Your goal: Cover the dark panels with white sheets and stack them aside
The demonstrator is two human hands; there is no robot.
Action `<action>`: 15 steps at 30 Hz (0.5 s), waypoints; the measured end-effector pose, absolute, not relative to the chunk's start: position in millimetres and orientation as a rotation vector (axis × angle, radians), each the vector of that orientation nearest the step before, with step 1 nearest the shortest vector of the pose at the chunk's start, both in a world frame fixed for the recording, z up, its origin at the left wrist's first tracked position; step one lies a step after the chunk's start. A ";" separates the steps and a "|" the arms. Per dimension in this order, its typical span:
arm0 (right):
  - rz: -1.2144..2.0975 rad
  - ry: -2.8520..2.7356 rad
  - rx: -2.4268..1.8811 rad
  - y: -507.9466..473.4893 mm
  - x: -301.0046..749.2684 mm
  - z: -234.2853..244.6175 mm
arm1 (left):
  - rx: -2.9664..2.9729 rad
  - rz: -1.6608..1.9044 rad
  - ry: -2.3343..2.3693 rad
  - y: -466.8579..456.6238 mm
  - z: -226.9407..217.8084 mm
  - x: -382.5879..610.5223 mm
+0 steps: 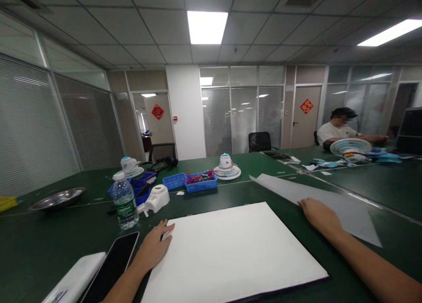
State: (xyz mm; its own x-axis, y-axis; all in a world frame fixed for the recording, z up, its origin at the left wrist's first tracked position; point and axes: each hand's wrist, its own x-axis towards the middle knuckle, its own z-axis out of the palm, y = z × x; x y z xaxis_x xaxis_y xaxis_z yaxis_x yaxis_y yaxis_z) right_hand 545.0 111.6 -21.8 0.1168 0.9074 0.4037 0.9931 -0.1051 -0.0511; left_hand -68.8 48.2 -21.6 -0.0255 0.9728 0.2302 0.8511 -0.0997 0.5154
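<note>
A large white board (231, 250) lies flat on the green table (49, 246) in front of me. My left hand (153, 246) rests at its left edge, fingers stretched out with the tips on the board's corner. My right hand (318, 215) lies palm down, fingers flat, on a long grey sheet (349, 210) that stretches to the right of the board. Neither hand holds anything.
A black phone (114, 268) and a white flat object (74, 281) lie left of my left arm. Behind stand a water bottle (124, 204), a white fan part (157, 198), blue trays (198, 182), a fan (227, 167) and a metal dish (57, 198). A seated person (341, 127) works far right.
</note>
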 end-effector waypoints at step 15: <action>-0.621 -2.477 -0.924 24.9 405.8 12.8 | 2.027 0.827 1.994 44.7 -21.5 -68.9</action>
State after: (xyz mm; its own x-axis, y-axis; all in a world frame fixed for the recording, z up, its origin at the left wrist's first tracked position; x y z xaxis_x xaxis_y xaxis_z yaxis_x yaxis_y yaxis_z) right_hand 405.8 24.9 12.8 -0.6896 0.4983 0.5255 0.6873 0.6791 0.2579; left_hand -68.9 44.7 -21.5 -0.0540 0.9644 0.2588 0.8643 -0.0847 0.4958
